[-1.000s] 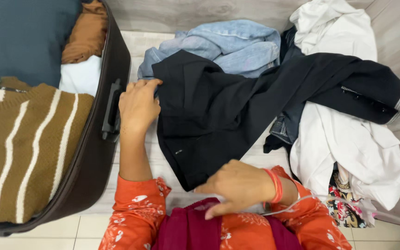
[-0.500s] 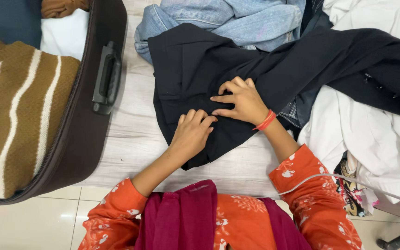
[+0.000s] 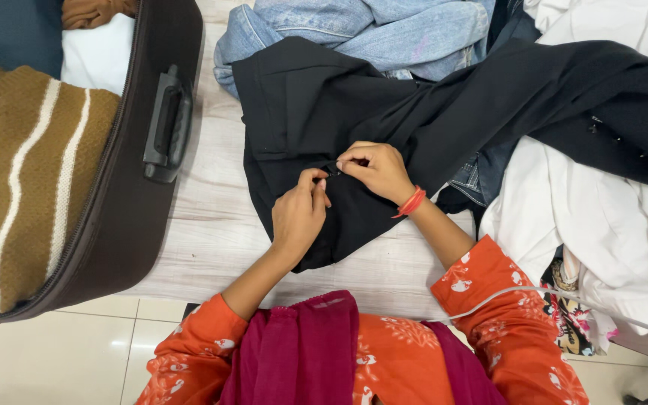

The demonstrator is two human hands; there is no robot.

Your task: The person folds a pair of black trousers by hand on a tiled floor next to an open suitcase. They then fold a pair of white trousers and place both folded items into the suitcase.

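Because both work at one small fastening, the left hand (image 3: 298, 217) and right hand (image 3: 373, 171) sit close together, fingertips pinched on the black woven trousers (image 3: 316, 112) spread under them. Left of them, the open brown fabric suitcase (image 3: 125, 217) holds a brown white-striped knitted sweater (image 3: 24, 172).

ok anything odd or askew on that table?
Only the clothes: to the right of the black garment pinched by the left hand and right hand, the denim and white pieces lie heaped and crumpled, while the open suitcase holds neatly folded items.
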